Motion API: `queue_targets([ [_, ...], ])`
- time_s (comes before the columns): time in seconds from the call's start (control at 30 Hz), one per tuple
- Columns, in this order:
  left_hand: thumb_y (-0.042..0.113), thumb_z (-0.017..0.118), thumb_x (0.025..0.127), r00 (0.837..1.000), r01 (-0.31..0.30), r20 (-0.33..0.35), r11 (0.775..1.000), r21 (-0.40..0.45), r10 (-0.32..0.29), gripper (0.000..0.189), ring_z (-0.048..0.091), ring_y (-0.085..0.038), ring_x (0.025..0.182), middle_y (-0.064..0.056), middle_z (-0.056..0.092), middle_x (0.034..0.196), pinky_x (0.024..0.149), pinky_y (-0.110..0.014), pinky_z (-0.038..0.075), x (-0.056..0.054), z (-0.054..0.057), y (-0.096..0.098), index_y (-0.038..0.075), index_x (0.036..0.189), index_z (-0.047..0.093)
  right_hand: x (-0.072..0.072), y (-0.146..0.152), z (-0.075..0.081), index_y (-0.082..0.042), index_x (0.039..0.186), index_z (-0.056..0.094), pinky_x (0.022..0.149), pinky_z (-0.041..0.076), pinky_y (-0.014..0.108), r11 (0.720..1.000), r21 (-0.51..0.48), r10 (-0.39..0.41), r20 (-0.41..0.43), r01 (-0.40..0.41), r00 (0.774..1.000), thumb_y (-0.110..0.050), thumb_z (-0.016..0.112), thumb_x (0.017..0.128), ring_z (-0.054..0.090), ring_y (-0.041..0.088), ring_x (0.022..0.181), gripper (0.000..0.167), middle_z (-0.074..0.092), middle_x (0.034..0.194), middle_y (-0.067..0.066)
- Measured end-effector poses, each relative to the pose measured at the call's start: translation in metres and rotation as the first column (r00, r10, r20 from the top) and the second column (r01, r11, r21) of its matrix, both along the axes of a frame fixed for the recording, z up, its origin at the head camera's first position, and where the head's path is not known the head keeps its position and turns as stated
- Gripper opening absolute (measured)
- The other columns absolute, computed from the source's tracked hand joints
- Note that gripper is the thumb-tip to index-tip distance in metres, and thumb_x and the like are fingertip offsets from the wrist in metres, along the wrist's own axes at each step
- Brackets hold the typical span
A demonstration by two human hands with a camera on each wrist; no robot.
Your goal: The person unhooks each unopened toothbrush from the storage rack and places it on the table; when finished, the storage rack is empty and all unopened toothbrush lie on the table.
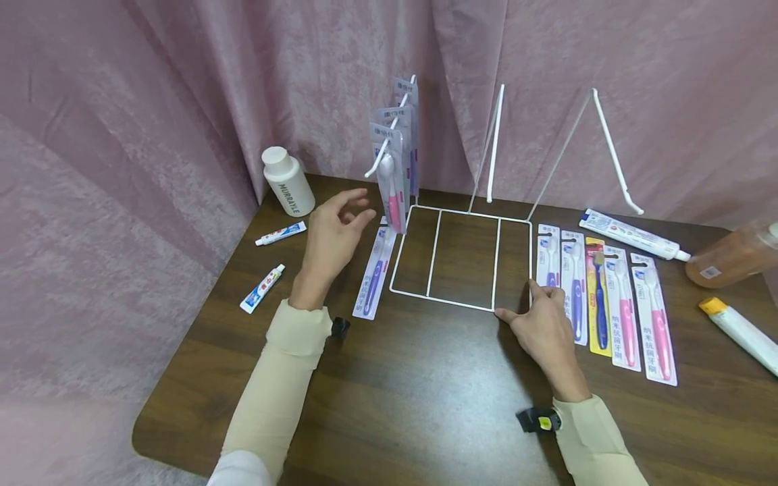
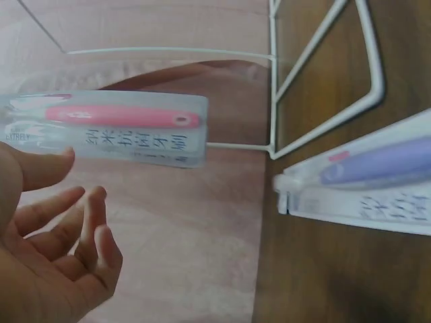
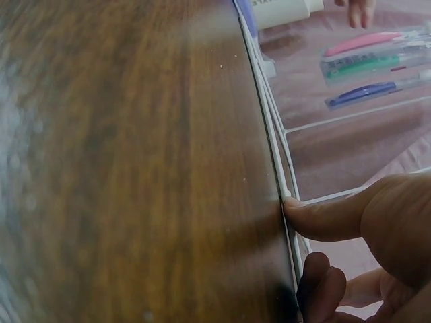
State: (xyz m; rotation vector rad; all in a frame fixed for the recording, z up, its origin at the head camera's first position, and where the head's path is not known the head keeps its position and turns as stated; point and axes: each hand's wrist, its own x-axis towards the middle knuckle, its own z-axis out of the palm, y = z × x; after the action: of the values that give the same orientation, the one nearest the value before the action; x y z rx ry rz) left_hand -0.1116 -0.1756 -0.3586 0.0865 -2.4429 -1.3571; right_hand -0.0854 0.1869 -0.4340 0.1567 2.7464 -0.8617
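Head view: 3 toothbrushes (image 1: 393, 192) hang, 6 lie (1 yellow-backed).

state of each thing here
wire rack: standing
right hand: gripping wire rack
left hand: open, empty
left hook: three hanging toothbrush packs
middle hook: bare
right hook: bare
loose toothbrush packs: lying flat
white bottle: upright, capped
small tubes: lying, capped
large tube: lying, capped
yellow-capped tube: lying
amber bottle: pose unclear

The table (image 1: 389, 405) looks like wood, smooth and a bit shiny. The pink curtain (image 1: 340, 67) is cloth, soft and crinkly like velvet. The rack (image 1: 460, 304) looks like smooth, coated metal wire. The toothbrush packs (image 1: 653, 320) have shiny, clear plastic. The white bottle (image 1: 290, 189) looks like matt plastic.
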Motion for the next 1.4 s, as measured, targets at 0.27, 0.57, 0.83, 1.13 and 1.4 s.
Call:
queue_targets([
  [0.27,0.01,0.084,0.105,0.996,0.068,-0.07,0.991,0.115,-0.06,0.041,0.06,-0.011,0.079,-0.017,0.085,0.13,0.068,-0.018,0.046,-0.011,0.003,0.006,0.003,0.144,0.077,-0.001,-0.001,0.0,0.009,0.175,0.032,0.097,0.055,0.068,1.0,0.0,0.007,0.007,-0.007,1.0,-0.04,0.088,0.1,0.061,0.059,0.121,0.106,0.036,0.166,0.044],
  [0.57,0.008,0.084,0.103,0.995,0.059,-0.089,0.988,0.143,-0.046,0.03,0.062,-0.011,0.084,-0.016,0.086,0.128,0.075,-0.019,0.049,-0.013,0.002,0.008,0.002,0.133,0.082,-0.006,0.005,-0.017,0.009,0.171,0.041,0.085,0.056,0.061,1.0,-0.01,-0.002,-0.074,0.002,0.997,-0.039,0.091,0.095,0.065,0.054,0.112,0.103,0.043,0.16,0.041],
  [0.83,0.006,0.084,0.103,0.993,0.05,-0.115,0.986,0.161,-0.032,0.019,0.059,-0.008,0.079,-0.019,0.085,0.117,0.073,-0.02,0.047,-0.014,0.0,0.009,-0.001,0.12,0.084,-0.005,0.003,-0.011,0.007,0.173,0.039,0.083,0.054,0.058,1.0,-0.023,-0.01,-0.033,0.009,0.999,-0.042,0.093,0.094,0.061,0.05,0.108,0.108,0.041,0.161,0.041],
  [1.13,0.007,0.084,0.103,0.993,0.066,-0.111,0.975,0.212,-0.043,0.011,0.052,-0.009,0.073,-0.011,0.079,0.096,0.065,-0.021,0.04,-0.014,-0.001,0.011,-0.003,0.108,0.083,-0.004,0.004,-0.012,0.01,0.171,0.04,0.08,0.053,0.054,1.0,-0.011,-0.014,-0.064,0.013,0.998,-0.038,0.092,0.095,0.063,0.049,0.105,0.104,0.044,0.16,0.04],
  [1.4,0.007,0.083,0.104,0.99,0.076,-0.134,0.982,0.171,-0.053,0.012,0.055,-0.01,0.074,-0.01,0.073,0.088,0.067,-0.02,0.043,-0.011,0.001,0.012,-0.004,0.11,0.084,0.001,-0.001,0.002,0.01,0.174,0.034,0.092,0.054,0.064,1.0,-0.01,-0.007,-0.01,0.007,1.0,-0.038,0.088,0.1,0.061,0.054,0.113,0.104,0.038,0.164,0.043],
])
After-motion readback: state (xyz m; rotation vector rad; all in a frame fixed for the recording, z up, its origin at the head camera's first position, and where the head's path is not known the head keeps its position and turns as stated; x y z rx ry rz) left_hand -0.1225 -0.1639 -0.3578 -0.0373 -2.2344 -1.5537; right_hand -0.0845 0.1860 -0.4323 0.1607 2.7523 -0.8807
